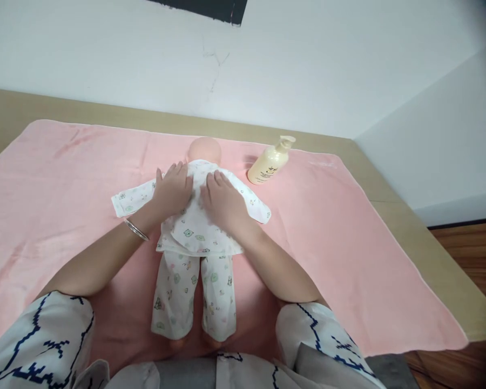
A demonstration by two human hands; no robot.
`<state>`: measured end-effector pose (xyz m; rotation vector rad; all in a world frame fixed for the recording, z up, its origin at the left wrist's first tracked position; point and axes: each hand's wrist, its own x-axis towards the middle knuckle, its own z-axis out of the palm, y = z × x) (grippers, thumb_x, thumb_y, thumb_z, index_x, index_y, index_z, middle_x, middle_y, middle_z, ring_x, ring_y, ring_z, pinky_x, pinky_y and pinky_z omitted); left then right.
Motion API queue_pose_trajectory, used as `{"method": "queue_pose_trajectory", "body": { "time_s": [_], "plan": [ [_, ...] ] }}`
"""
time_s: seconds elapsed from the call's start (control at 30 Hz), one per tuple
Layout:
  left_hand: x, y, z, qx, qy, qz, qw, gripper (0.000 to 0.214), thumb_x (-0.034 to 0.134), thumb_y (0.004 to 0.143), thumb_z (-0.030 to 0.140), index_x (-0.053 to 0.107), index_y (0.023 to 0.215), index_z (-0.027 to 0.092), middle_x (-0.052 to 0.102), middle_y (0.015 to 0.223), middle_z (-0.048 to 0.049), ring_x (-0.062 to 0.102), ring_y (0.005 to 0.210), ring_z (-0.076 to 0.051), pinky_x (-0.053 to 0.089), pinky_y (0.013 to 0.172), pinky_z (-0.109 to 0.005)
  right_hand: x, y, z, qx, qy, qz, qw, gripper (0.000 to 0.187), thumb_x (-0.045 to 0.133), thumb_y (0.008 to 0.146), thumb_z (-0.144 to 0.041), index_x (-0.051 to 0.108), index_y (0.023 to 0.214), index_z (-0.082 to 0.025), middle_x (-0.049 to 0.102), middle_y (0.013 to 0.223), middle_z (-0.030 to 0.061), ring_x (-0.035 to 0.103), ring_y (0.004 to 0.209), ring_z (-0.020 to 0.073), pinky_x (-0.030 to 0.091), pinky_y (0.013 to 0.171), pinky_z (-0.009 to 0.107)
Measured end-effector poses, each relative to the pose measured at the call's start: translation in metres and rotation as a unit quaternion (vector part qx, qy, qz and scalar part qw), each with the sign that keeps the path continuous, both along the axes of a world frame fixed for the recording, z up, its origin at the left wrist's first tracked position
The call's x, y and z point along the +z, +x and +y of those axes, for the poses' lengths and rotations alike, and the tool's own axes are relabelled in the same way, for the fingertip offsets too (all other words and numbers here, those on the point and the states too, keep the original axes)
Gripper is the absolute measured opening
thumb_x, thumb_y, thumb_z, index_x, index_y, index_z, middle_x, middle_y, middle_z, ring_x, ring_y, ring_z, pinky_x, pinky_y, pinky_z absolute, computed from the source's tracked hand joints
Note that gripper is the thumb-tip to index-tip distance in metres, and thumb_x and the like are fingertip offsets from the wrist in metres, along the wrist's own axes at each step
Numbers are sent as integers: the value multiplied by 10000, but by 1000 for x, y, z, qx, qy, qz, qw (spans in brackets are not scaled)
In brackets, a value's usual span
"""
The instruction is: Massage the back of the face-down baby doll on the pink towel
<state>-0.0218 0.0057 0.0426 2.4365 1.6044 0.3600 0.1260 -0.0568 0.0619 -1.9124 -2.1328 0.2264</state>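
A baby doll (200, 232) in a white printed top and trousers lies on a pink blanket (332, 259), its bald head (204, 150) toward the wall and its feet toward me. No face shows on it. My left hand (173, 189) rests flat on the left side of the doll's upper back, fingers extended. On the right side, my right hand (223, 200) also lies flat on the top, fingers stretched toward the head. Both long sleeves spread outward. A cream pump bottle (269, 162) stands right of the doll's head, apart from my hands.
Under the blanket is a light wooden table (392, 216), its edge showing at the back and right. A white wall (105, 48) rises behind it, with a dark panel (210, 8) at the top. Brown wooden flooring (470, 259) appears at the right.
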Motion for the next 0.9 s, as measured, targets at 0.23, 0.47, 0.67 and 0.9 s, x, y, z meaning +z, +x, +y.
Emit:
{"method": "queue_pose_trajectory", "body": {
  "time_s": [0.23, 0.47, 0.67, 0.9],
  "plan": [
    [24, 17, -59, -56, 38, 91, 994, 553, 282, 1033, 262, 412, 1529, 55, 421, 1593, -207, 402, 1490, -348, 256, 1252, -560, -7, 39, 43, -20, -58, 58, 996, 622, 223, 1069, -373, 342, 1553, 0, 308, 1641, 229, 238, 1560, 336, 184, 1277, 546],
    [10, 2, -9, -34, 43, 41, 998, 554, 214, 1039, 257, 435, 1482, 7, 478, 1548, -219, 433, 1468, -310, 361, 1201, -495, 0, -9, -9, 28, -17, -32, 999, 593, 306, 1023, -222, 319, 1546, 58, 279, 1635, 283, 187, 1565, 380, 220, 1277, 529],
    [3, 13, -32, 7, 80, 62, 995, 562, 244, 1037, 252, 393, 1515, -4, 440, 1567, -248, 415, 1482, -346, 327, 1210, -524, -4, 19, 20, 11, -12, 44, 999, 563, 259, 1048, -289, 415, 1524, -31, 371, 1613, 226, 306, 1535, 329, 273, 1259, 520],
    [20, 14, -47, -26, 62, 83, 994, 526, 298, 1013, 224, 505, 1435, -13, 514, 1494, -274, 512, 1389, -373, 375, 1173, -510, -10, 13, 18, -21, -5, -10, 1000, 582, 253, 1047, -248, 340, 1540, 49, 359, 1603, 274, 293, 1534, 361, 247, 1262, 518]
  ]
}}
